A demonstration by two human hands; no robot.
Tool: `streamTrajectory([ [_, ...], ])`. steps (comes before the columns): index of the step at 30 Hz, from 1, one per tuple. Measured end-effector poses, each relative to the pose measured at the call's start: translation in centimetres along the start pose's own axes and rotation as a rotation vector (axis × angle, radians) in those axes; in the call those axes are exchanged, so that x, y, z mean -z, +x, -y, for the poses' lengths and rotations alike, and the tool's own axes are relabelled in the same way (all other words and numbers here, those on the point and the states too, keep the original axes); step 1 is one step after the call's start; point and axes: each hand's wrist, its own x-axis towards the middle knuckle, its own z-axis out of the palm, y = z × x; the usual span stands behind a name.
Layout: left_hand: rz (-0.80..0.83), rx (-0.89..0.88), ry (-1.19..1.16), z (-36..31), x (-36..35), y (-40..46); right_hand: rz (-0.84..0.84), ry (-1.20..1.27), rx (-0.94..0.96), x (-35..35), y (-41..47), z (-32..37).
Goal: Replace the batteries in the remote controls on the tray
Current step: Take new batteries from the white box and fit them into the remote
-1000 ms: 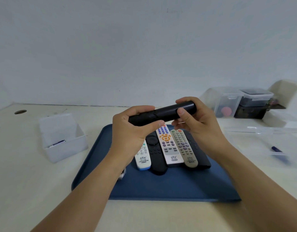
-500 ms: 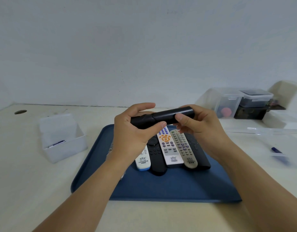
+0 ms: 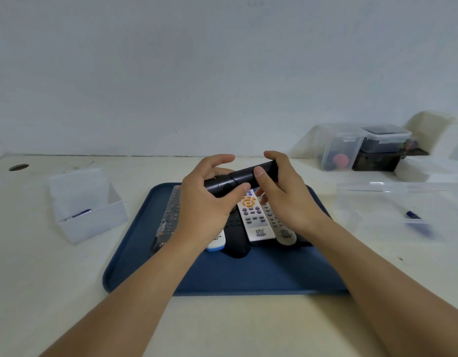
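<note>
Head view, looking down over a pale worktop (image 3: pixel 42 292) against a plain wall. Black remote (image 3: pixel 242 179) held crosswise above the blue tray (image 3: pixel 248 274), clear of the remotes lying below, with a seam visible about midway along its body. Left hand (image 3: pixel 207 202) wrapped round the left half, thumb tip pressed on the near side, forefinger lifted and arched over the top: grip curled round the casing. Right hand (image 3: pixel 282 194) pinching the right half, thumb on the near face, fingers over the far side and end. On the tray, side by side and lengthwise: a remote in clear wrapping (image 3: pixel 170 217) at the left, a white remote with a blue end (image 3: pixel 217 242) mostly hidden under the left wrist, a black remote with round buttons (image 3: pixel 235 235), a white remote with an orange ring of keys (image 3: pixel 253 217), a grey remote (image 3: pixel 279 225), and a dark one (image 3: pixel 304 243) barely showing beneath the right wrist. Left of the tray, an open clear box (image 3: pixel 86 204) with a small blue-banded battery (image 3: pixel 81 213) inside. Right of the tray, a clear lidless container (image 3: pixel 393 210) with a blue-tipped battery (image 3: pixel 413 215) in it, blurred. Far right by the wall, stacked clear tubs (image 3: pixel 362 145), one holding something red; contents otherwise unclear.
</note>
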Motion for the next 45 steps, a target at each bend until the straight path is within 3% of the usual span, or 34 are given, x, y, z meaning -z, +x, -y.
streamTrajectory([
  [3, 0.004, -0.023, -0.003, -0.2, 0.1, 0.3, 0.013, 0.088, -0.057, 0.2, 0.1, 0.3],
  [8, -0.092, 0.075, -0.147, 0.5, -0.1, 1.6, -0.005, 0.587, -0.137, 2.7, 1.1, 1.7],
  [12, -0.146, 0.108, -0.185, 1.2, -0.3, 1.7, 0.025, 0.370, -0.042, 2.7, 0.7, 1.5],
  [17, -0.129, 0.118, -0.173, 1.8, -0.5, 1.4, -0.052, 0.131, 0.017, 1.5, 0.4, 0.9],
  [28, -0.116, 0.120, -0.136, 2.2, -0.2, 1.1, -0.101, 0.157, 0.031, 0.6, -0.4, 0.4],
  [33, 0.007, 0.146, -0.200, 0.8, -0.5, 1.6, -0.166, 0.434, -0.075, 2.7, 0.9, 1.3],
  [35, 0.111, 0.079, -0.126, 0.0, -0.8, 1.6, -0.050, 0.434, -0.142, 4.0, 0.9, 1.8],
  [40, 0.175, -0.069, 0.118, 1.0, -0.2, 1.4, 0.667, 0.169, -0.304, 8.3, -0.1, 2.7],
  [42, 0.227, -0.105, 0.126, 1.5, -0.7, 1.2, 0.743, 0.071, -0.346, 8.3, -0.4, 2.4],
  [45, 0.275, -0.232, 0.254, 2.3, -2.1, 0.6, 0.671, -0.044, -0.357, 6.7, -0.5, 2.4],
])
